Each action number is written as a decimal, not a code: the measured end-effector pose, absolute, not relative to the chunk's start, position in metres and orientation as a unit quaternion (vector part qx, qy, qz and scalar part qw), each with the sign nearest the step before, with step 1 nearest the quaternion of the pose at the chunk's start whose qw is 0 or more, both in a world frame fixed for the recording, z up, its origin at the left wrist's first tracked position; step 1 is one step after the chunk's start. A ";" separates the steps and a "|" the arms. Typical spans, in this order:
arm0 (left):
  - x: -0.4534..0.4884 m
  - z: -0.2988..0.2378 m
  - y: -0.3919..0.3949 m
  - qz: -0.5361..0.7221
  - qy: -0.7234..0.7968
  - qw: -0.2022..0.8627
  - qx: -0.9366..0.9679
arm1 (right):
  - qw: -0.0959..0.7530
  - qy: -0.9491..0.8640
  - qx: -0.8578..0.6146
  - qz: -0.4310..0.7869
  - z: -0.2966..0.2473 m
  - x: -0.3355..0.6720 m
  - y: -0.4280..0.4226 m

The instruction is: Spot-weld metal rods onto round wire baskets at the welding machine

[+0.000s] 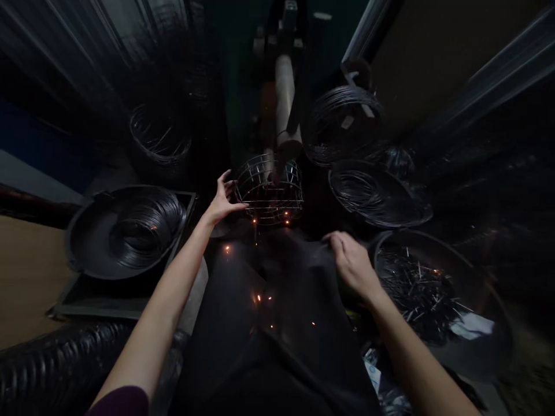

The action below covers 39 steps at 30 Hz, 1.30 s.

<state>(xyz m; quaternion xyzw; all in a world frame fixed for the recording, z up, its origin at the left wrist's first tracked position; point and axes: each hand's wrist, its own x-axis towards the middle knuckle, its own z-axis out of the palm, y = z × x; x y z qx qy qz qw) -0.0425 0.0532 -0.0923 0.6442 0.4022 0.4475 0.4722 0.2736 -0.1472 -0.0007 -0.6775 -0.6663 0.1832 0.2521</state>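
Note:
A round wire basket (269, 199) of thin metal rods is up against the lower end of a machine arm (286, 110) in front of me. My left hand (224, 199) grips the basket's left side, the thumb along a lower wire and the fingers curled at the outer edge. Orange sparks (259, 298) fly below the basket and over the dark cloth (277, 370) on my lap. To the right, my right hand (350, 260) is closed near the edge of that cloth. Whatever its fingers pinch, if anything, is too dark to make out.
On the left a dark basin (93, 237) holds coiled wire rings (150, 228). At right stand a shallow pan of wire rings (359, 190) and a large basin (481, 294) of short metal rods (416, 294). More wire coils (158, 136) lie farther back.

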 end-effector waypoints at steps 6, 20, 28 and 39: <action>-0.045 -0.074 0.023 0.486 0.386 0.410 0.668 | 0.134 -0.668 -0.641 0.355 -0.069 0.302 -0.216; 0.000 -0.009 -0.039 0.288 0.348 0.177 0.875 | 0.240 -0.608 -0.591 0.473 0.026 0.229 -0.121; -0.004 -0.010 -0.038 0.306 0.353 0.208 0.859 | 0.043 -0.857 -0.512 0.025 0.027 0.206 -0.100; -0.002 -0.003 -0.008 0.319 0.372 0.234 0.839 | 0.008 -0.875 -0.477 -0.088 0.036 0.212 -0.069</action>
